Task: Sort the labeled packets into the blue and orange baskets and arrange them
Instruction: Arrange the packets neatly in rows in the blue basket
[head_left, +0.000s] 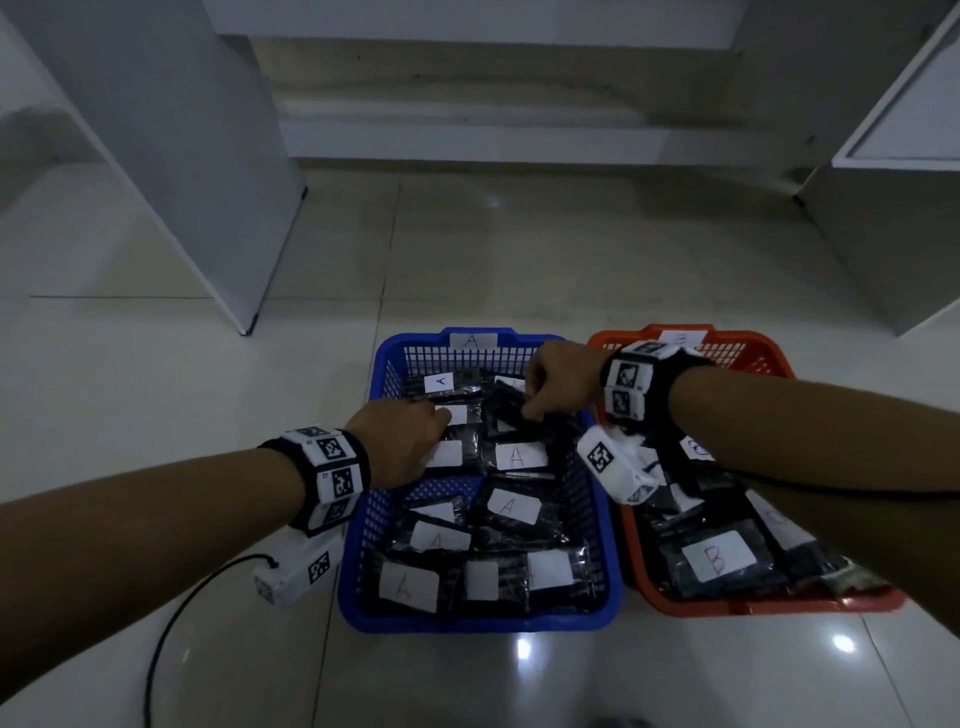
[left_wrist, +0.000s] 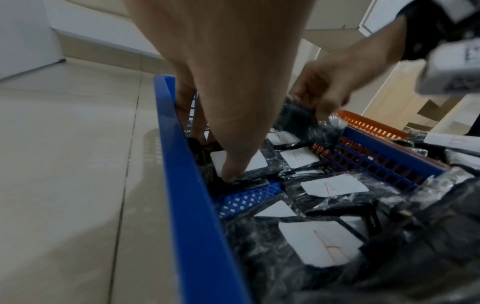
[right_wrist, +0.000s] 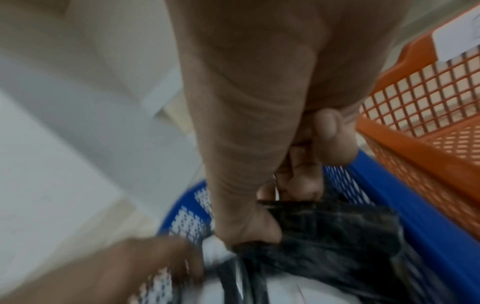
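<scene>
just beneath right hand (head_left: 558, 382): packet (head_left: 511, 410)

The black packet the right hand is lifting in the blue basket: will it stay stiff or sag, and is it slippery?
The black packet, pinched by the right hand, looks bent at the grip, so probably floppy. Its crinkled, glossy clear wrap suggests a slick surface. Held by one edge, it seems light.

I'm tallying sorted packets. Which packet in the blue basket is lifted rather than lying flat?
The dark packet pinched by the right hand at the far right of the blue basket; the others lie flat, labels up.
</scene>
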